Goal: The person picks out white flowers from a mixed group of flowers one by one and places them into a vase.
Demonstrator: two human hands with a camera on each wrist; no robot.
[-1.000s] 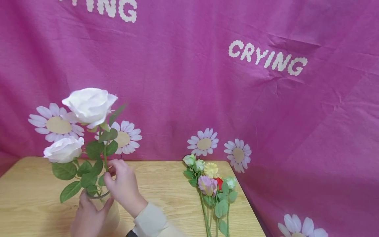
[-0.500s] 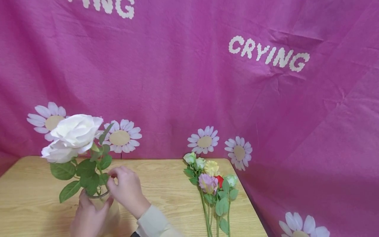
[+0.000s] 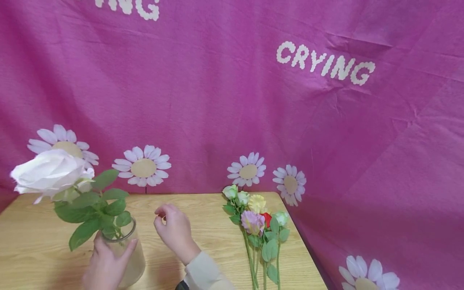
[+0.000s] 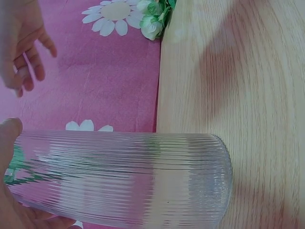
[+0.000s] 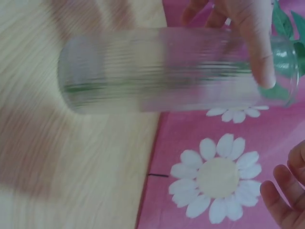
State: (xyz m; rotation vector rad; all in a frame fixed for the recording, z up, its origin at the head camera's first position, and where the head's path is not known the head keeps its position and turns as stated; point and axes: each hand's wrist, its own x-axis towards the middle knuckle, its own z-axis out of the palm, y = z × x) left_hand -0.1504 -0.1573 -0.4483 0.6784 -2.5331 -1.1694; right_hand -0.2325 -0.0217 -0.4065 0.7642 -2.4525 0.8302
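Observation:
A clear ribbed glass vase (image 3: 135,264) stands on the wooden table at the left of the head view. My left hand (image 3: 106,262) grips it just below the rim, thumb on one side and fingers on the other. A large white rose (image 3: 47,171) leans out of the vase to the left, its green leaves (image 3: 87,211) spread above the rim. Behind it a second white rose is mostly hidden. To the right of the vase, my right hand (image 3: 177,233) hangs over the table with loosely bent fingers, holding nothing. In the right wrist view, the vase (image 5: 119,71) is blurred.
Several artificial flowers lie in a bunch at the table's right side, among them a purple flower (image 3: 253,222), a yellow flower (image 3: 257,204) and pale green roses (image 3: 230,192). A pink cloth (image 3: 203,100) with daisies and lettering hangs behind the wooden table (image 3: 195,257).
The large white rose has sunk lower into the vase and tipped left. My right hand has let go of its stem and moved right. My left hand has kept its grip on the vase.

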